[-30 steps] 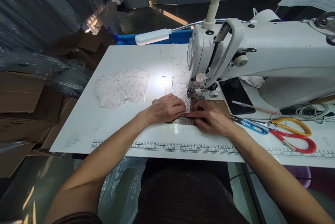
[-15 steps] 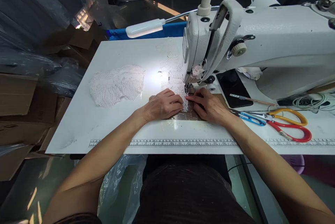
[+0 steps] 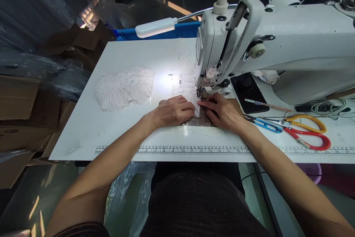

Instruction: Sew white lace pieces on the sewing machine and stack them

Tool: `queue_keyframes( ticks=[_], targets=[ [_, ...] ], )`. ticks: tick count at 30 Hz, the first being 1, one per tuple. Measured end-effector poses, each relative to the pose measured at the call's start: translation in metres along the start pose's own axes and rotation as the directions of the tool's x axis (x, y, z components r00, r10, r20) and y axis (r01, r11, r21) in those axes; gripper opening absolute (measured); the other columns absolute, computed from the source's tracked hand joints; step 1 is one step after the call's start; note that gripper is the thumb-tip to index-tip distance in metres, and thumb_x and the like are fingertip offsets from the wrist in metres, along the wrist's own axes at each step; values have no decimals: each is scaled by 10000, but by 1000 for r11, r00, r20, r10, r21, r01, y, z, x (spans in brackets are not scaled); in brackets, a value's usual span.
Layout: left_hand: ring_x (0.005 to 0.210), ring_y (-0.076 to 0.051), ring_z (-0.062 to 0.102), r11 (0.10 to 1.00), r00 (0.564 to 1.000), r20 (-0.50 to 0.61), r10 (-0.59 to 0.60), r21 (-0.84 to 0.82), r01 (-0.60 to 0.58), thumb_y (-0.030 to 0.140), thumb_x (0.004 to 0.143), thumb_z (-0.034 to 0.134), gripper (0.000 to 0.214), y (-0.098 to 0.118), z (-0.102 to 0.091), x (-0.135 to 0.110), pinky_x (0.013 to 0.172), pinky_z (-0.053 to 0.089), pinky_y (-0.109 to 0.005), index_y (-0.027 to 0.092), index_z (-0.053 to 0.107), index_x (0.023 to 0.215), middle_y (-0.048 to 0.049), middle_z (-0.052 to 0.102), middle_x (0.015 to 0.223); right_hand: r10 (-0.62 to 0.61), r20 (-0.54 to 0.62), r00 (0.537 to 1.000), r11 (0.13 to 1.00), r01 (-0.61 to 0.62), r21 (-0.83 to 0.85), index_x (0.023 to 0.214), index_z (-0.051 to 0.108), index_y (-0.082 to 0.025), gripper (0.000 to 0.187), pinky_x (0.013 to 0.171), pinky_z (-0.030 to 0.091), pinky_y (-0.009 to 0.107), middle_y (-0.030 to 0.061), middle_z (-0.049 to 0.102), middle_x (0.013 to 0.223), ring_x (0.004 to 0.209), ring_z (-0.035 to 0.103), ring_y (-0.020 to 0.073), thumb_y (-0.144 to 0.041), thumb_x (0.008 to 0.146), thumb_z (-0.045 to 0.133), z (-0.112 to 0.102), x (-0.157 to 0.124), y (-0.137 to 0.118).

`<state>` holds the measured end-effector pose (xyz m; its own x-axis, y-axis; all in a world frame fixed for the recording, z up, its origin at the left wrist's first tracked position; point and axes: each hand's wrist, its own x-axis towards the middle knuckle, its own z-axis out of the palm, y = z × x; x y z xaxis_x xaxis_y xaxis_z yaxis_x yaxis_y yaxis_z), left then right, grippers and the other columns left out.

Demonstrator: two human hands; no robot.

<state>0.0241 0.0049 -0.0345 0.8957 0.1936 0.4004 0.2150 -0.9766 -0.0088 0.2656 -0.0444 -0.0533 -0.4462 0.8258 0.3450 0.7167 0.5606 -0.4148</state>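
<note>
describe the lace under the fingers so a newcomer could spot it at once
Start at the big white sewing machine on the right of the tabletop. Find its presser foot; the lace beside it has its near end between the left hand and the right hand. Both hands touch this lace, whereas the other lace piece lies apart, farther left, untouched.

The left hand (image 3: 176, 110) hid part of the white lace (image 3: 184, 83), and its fingers' grip could not be made out. The picture's right edge cut off the sewing machine (image 3: 294, 33) and tabletop (image 3: 83, 129). The left forearm (image 3: 122, 148) and right forearm (image 3: 267, 152) covered stretches of ruler (image 3: 194, 151).
</note>
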Motion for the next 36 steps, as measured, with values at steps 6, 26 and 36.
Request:
queue_keyframes(
  ticks=[6, 26, 36],
  targets=[
    [879, -177, 673, 996, 997, 73, 24, -83, -18, 202, 925, 541, 183, -1, -12, 3, 977, 498, -423, 197, 721, 958, -53, 736, 1030, -103, 39, 994, 995, 103, 4, 1213, 721, -254, 375, 854, 556, 412, 124, 552, 1094, 999, 572, 234, -175, 915, 509, -5, -1, 2],
    [787, -199, 590, 995, 994, 81, -73, -67, 78, 360, 868, 558, 276, -4, -8, 8, 950, 436, -447, 169, 714, 993, -76, 698, 979, 69, 86, 994, 980, -51, -193, 1249, 685, -237, 382, 746, 542, 361, 138, 581, 1093, 951, 590, 251, -215, 933, 472, -3, 8, -12],
    [845, -236, 592, 993, 983, 148, -112, 49, 105, 406, 906, 533, 343, 0, -9, 10, 961, 418, -476, 133, 692, 1039, -117, 676, 1054, 45, 68, 997, 976, -29, -214, 1296, 647, -225, 408, 694, 540, 345, 144, 597, 1069, 917, 593, 247, -237, 941, 446, -1, 8, -10]
  ],
)
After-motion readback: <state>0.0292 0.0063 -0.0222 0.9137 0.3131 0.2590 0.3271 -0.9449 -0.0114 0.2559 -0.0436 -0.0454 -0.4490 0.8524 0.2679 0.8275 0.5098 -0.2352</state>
